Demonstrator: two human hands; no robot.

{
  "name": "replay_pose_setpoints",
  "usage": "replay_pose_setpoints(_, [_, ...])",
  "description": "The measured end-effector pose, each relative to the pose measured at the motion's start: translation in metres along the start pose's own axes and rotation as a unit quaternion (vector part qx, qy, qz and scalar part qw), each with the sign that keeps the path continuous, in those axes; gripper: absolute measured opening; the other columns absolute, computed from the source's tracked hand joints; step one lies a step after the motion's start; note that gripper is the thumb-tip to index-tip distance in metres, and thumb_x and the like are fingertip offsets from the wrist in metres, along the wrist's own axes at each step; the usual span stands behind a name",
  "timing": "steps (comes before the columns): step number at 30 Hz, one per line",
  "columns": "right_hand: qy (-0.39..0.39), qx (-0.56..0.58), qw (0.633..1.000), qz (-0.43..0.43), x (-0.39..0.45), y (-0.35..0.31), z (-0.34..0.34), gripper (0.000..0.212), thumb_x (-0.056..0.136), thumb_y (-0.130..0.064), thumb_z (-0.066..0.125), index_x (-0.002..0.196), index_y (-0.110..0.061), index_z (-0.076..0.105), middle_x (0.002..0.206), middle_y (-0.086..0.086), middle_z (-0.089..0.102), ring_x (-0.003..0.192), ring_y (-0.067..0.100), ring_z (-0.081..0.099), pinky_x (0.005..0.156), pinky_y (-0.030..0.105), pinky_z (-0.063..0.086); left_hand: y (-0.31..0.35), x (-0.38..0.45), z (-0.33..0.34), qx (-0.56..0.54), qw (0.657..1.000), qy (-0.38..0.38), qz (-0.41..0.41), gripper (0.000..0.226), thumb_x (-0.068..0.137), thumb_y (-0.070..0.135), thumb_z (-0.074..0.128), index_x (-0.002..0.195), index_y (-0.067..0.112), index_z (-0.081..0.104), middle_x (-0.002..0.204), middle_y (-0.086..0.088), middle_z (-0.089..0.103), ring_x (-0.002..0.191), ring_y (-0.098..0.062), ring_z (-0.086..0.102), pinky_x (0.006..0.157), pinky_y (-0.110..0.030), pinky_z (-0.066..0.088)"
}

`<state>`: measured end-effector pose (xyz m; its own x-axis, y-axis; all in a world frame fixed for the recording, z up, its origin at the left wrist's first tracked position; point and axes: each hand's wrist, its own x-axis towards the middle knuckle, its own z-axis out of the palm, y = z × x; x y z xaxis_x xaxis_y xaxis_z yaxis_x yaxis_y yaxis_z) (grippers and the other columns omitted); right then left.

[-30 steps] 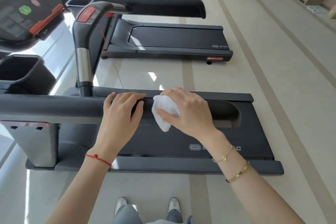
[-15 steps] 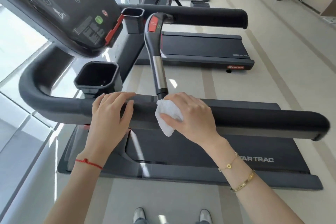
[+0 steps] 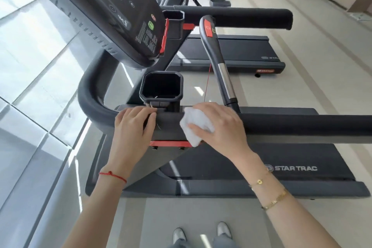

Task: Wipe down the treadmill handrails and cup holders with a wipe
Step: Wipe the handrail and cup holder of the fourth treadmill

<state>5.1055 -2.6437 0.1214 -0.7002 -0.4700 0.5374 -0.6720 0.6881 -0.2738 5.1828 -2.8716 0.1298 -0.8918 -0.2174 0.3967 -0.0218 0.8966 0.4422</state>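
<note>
At lower centre, our left hand (image 3: 134,127) lies flat on the handrail (image 3: 302,125), gripping nothing. Our right hand (image 3: 221,127) clamps the white wipe (image 3: 196,125) against that rail. Just beyond sits the cup holder (image 3: 162,86) — a loosely bunched wipe could snag there, we judge, missing its corners.

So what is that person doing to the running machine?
Someone is cleaning a treadmill in a gym. Their right hand presses a crumpled white wipe against the long black padded handrail, close to the square black plastic cup holder. Their left hand lies flat on the same rail, just left of the wipe, holding nothing. The cup holder sits right behind the hands, and the wipe is not in it.
</note>
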Motion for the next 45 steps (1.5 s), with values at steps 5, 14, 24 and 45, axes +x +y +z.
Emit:
replay_pose_setpoints(5, [0.052, -0.041, 0.991, 0.115, 0.023, -0.037, 0.018, 0.04, 0.086, -0.062, 0.049, 0.096, -0.026, 0.063, 0.079, -0.009, 0.064, 0.07, 0.015, 0.057, 0.066, 0.029, 0.042, -0.006, -0.001, 0.0, -0.004, 0.999, 0.007, 0.032, 0.023, 0.101, 0.019, 0.05, 0.113, 0.018, 0.07, 0.111, 0.003, 0.069, 0.107, -0.02, 0.06, 0.107, -0.043, 0.035])
replay_pose_setpoints(14, [0.081, -0.035, 0.994, 0.067, 0.002, -0.002, 0.007, 0.041, 0.091, -0.062, 0.049, 0.103, -0.026, 0.063, 0.088, -0.01, 0.064, 0.074, 0.01, 0.051, 0.077, 0.026, 0.04, -0.007, -0.004, 0.001, -0.008, 0.999, 0.018, 0.043, 0.023, 0.099, 0.017, 0.054, 0.115, 0.017, 0.069, 0.112, 0.005, 0.069, 0.107, -0.019, 0.06, 0.11, -0.046, 0.034])
replay_pose_setpoints(24, [0.053, 0.015, 0.998, -0.042, 0.002, -0.018, 0.018, 0.039, 0.092, -0.054, 0.056, 0.113, -0.022, 0.065, 0.111, -0.008, 0.066, 0.098, 0.014, 0.061, 0.09, 0.029, 0.045, -0.006, -0.004, 0.004, -0.01, 0.999, 0.028, 0.031, 0.022, 0.098, 0.02, 0.054, 0.112, 0.016, 0.07, 0.11, 0.003, 0.07, 0.106, -0.019, 0.061, 0.111, -0.047, 0.031])
replay_pose_setpoints(45, [0.129, -0.053, 0.99, 0.026, -0.028, 0.066, -0.025, 0.038, 0.091, -0.055, 0.056, 0.104, -0.022, 0.067, 0.094, -0.008, 0.068, 0.086, 0.013, 0.062, 0.086, 0.027, 0.044, 0.095, 0.004, 0.053, -0.007, 0.999, 0.017, 0.039, 0.022, 0.098, 0.024, 0.051, 0.102, 0.022, 0.072, 0.104, 0.008, 0.071, 0.102, -0.014, 0.061, 0.103, -0.036, 0.028])
